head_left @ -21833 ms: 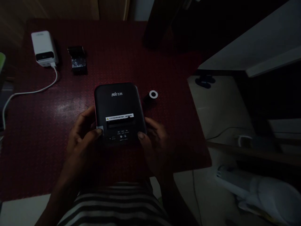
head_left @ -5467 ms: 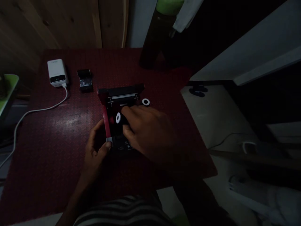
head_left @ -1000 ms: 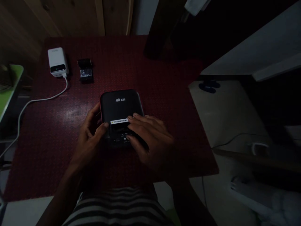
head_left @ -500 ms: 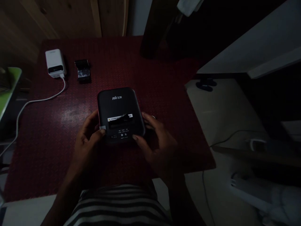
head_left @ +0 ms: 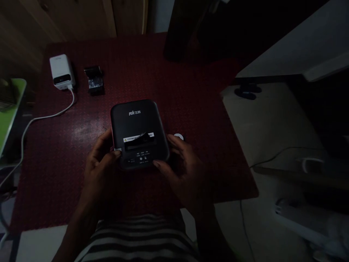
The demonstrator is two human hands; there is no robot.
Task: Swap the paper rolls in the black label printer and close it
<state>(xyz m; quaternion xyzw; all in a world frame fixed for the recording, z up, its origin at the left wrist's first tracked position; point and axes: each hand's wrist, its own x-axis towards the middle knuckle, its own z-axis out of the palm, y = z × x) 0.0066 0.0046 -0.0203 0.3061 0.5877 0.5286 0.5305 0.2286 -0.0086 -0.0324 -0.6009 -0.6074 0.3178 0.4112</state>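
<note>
A black receipt printer (head_left: 138, 133) with its lid down sits in the middle of the dark red table (head_left: 54, 160). A short dark strip pokes out of its paper slot. My left hand (head_left: 99, 163) curls round the printer's left front corner, thumb by the grey latch. My right hand (head_left: 181, 165) cups the right front corner, thumb on the front edge. A small white-faced roll (head_left: 179, 137) lies just beyond my right fingers.
At the back left stand a white power bank (head_left: 60, 71) with a white cable (head_left: 40, 118) and a small black device (head_left: 93, 79). A dark object (head_left: 180, 40) rises at the table's far edge. The table's right edge drops to a pale floor.
Over the last second my right hand slid off the printer's top to its right side. Earlier the lid stood open with a roll inside; it is down now.
</note>
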